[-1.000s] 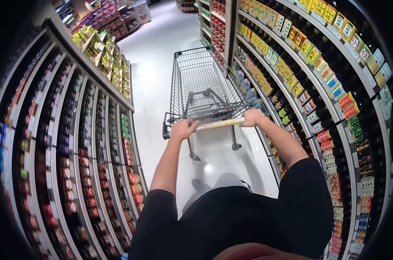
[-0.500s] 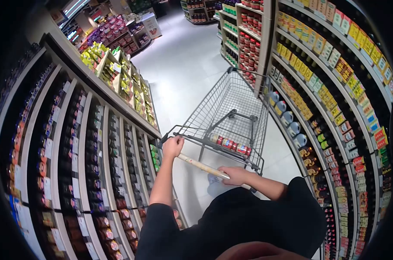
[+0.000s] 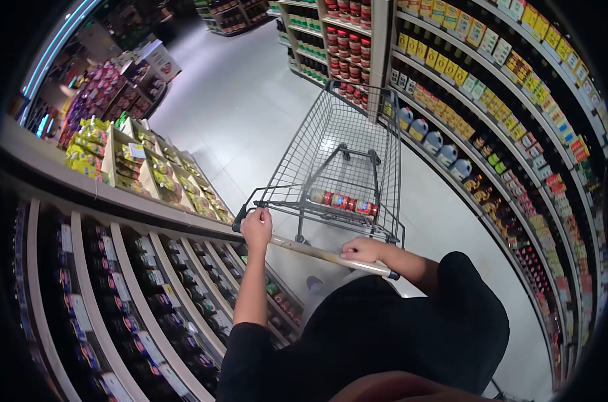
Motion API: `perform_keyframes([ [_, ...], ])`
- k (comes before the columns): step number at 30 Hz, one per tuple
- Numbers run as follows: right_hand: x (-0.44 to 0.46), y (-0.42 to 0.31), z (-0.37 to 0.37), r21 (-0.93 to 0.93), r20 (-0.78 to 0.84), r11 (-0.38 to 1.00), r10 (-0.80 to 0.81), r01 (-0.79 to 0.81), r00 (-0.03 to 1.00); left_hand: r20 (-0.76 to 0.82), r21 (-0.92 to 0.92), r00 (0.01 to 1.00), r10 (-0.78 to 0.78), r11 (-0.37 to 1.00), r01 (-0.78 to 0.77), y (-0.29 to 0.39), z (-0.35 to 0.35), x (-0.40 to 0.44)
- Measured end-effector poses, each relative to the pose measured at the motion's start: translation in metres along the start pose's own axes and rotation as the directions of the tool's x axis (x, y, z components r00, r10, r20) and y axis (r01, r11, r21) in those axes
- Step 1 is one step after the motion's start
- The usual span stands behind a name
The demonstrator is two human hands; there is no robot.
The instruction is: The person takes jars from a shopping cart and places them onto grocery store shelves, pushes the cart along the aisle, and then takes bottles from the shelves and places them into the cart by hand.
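Note:
My left hand (image 3: pixel 256 228) is wrapped round the left end of the pale handle bar (image 3: pixel 304 249) of a grey wire shopping cart (image 3: pixel 357 134). Further right on the same bar, my right hand (image 3: pixel 361 250) is closed over it, with the bar's dark end cap showing beyond. Several red-lidded jars (image 3: pixel 344 202) lie in a row in the cart's basket, near the handle side. The cart stands tilted to the right in view, its front by the right-hand shelving.
Shelves of dark jars (image 3: pixel 143 301) run along the left, with a stand of yellow-green packets (image 3: pixel 163 174) beyond. Boxes and bottles fill the curved shelves (image 3: pixel 491 87) at right, blue-capped jugs (image 3: pixel 432 142) low down. A shelf of red-lidded jars (image 3: pixel 347 47) stands ahead.
The cart has turned relative to the shelves, and the view has swung towards the open aisle end. My right hand has slid inward from the bar's right end. The jars in the cart came into clear view.

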State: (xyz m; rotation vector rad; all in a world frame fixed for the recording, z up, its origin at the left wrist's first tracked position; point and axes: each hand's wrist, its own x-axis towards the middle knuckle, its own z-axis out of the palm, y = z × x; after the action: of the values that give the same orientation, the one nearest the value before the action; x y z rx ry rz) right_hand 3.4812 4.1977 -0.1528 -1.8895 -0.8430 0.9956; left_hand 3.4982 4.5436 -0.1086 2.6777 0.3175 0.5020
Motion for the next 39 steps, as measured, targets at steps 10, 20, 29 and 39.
perform_keyframes([
  [10, 0.084, -0.015, 0.052, -0.075, -0.13, 0.971, 0.217, -0.228, 0.968, 0.09, -0.154, 0.979, 0.182, 0.974, -0.167, -0.074, -0.008, 0.08],
  [20, 0.179, 0.018, 0.093, -0.018, -0.247, 0.804, 0.573, -0.595, 0.782, 0.091, -0.344, 0.889, 0.449, 0.852, -0.395, -0.092, 0.028, 0.192],
  [29, 0.223, -0.015, 0.062, 0.245, -0.374, 0.717, 0.691, -0.653, 0.618, 0.166, -0.517, 0.701, 0.693, 0.667, -0.537, -0.059, 0.092, 0.301],
  [39, 0.328, -0.081, -0.04, 0.697, -0.717, 0.706, 0.69, 0.128, 0.101, 0.076, -0.781, 0.18, 0.981, 0.17, -0.6, -0.032, 0.163, 0.428],
])
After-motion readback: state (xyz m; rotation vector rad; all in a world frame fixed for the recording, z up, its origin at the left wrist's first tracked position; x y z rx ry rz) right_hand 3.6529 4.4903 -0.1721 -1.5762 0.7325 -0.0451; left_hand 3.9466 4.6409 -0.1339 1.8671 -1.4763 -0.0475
